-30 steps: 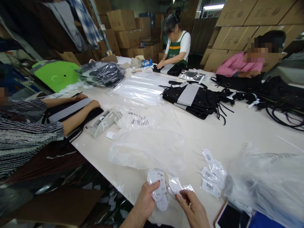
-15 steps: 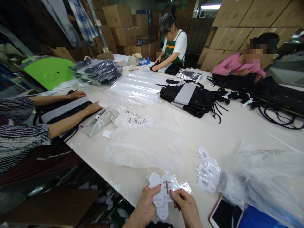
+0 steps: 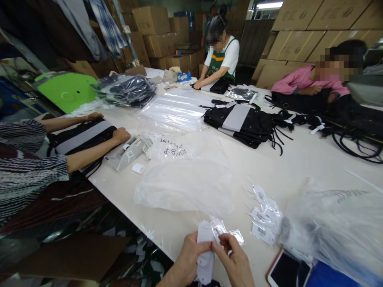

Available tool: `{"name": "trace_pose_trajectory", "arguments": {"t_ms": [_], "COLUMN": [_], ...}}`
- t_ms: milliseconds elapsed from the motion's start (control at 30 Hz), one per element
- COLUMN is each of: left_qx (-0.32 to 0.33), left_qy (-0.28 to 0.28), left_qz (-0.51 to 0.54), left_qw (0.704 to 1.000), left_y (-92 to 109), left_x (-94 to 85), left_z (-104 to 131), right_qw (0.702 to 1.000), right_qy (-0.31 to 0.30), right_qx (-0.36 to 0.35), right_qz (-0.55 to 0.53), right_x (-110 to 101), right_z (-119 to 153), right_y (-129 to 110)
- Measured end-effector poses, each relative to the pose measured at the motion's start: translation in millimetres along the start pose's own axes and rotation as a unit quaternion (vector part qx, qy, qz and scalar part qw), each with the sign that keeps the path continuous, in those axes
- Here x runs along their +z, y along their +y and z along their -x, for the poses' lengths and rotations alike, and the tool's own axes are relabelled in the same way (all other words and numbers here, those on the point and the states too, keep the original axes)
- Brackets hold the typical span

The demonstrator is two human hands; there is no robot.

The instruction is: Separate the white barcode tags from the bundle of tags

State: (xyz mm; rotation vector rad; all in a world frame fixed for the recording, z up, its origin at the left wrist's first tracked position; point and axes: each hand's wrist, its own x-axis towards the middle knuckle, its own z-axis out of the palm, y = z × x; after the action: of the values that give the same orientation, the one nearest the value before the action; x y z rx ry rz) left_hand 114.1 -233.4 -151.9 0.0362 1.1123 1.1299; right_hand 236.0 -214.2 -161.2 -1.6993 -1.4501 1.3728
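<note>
White paper tags (image 3: 205, 251) are in both hands at the bottom edge of the head view, just over the near rim of the counter (image 3: 299, 159). The left hand (image 3: 188, 261) grips the stack from the left side with thumb on top, and the right hand (image 3: 231, 259) pinches the top of the tags from the right; the fingertips of the two hands almost touch. Just behind the hands lie small clear packets (image 3: 230, 235), and more loose tags (image 3: 265, 219) lie to the right, near a big clear plastic bag (image 3: 335, 227). A phone (image 3: 289, 275) lies at the right lower corner. On the left a co-worker's hand (image 3: 121, 134) rests beside a grey tape dispenser (image 3: 127, 151). Black bags with a grey band (image 3: 239, 121) are stacked further back.
</note>
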Motion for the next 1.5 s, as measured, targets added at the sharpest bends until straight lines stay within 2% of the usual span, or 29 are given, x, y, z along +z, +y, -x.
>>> {"name": "trace_pose_trajectory", "arguments": {"t_ms": [67,167,300,433,533,633,700,767,867,1000,1067,1267,1333,1400,1500], "left_qx": [-0.010,-0.029,-0.031,-0.021,-0.009,-0.004,-0.002,-0.002,-0.010,-0.029,-0.030,-0.015,-0.018,-0.016,-0.016], "left_qy": [-0.016,-0.007,0.021,0.048,0.091,0.110,0.096,0.075,0.050,-0.030,-0.035,0.052,0.077,0.093,0.104], "left_qz": [-0.066,-0.133,-0.060,0.005,0.018,-0.002,-0.020,-0.027,-0.011,-0.019,-0.028,-0.049,-0.060,-0.068,-0.078], "left_qw": [0.998,0.991,0.998,0.999,0.996,0.994,0.995,0.997,0.999,0.999,0.999,0.997,0.995,0.993,0.991], "left_y": [-4,-10,-14,-13,-12,-13,-14,-15,-14,-13,-15,-18,-16,-14,-14], "left_x": [6.7,5.6,-6.0,-18.1,-26.5,-29.6,-26.7,-20.7,-12.3,-13.9,-19.0,-30.7,-32.6,-34.6,-38.9], "left_z": [2,1,-2,-2,-4,-6,-7,-5,1,10,11,4,2,0,-2], "right_qw": [0.998,0.985,0.968,0.968,0.977,0.997,0.998,0.999,0.990,0.971,0.966,0.954,0.951,0.951,0.957], "right_qy": [-0.015,-0.062,-0.098,-0.068,-0.034,0.017,0.031,-0.017,-0.096,-0.116,-0.105,-0.033,-0.026,-0.027,0.007], "right_qx": [0.031,0.087,0.139,0.140,0.140,0.076,0.024,0.014,0.070,0.117,0.127,0.153,0.163,0.165,0.155], "right_qz": [-0.053,-0.132,-0.183,-0.195,-0.154,-0.008,0.045,0.027,-0.072,-0.176,-0.202,-0.254,-0.263,-0.260,-0.247], "right_x": [4,5,0,-10,-19,-23,-19,-10,1,-2,-8,-11,-9,-8,-13], "right_z": [-5,-14,-17,-18,-24,-26,-22,-16,-11,-12,-14,-19,-20,-22,-29], "right_y": [-6,-7,0,7,13,14,11,6,3,5,5,6,7,10,16]}}
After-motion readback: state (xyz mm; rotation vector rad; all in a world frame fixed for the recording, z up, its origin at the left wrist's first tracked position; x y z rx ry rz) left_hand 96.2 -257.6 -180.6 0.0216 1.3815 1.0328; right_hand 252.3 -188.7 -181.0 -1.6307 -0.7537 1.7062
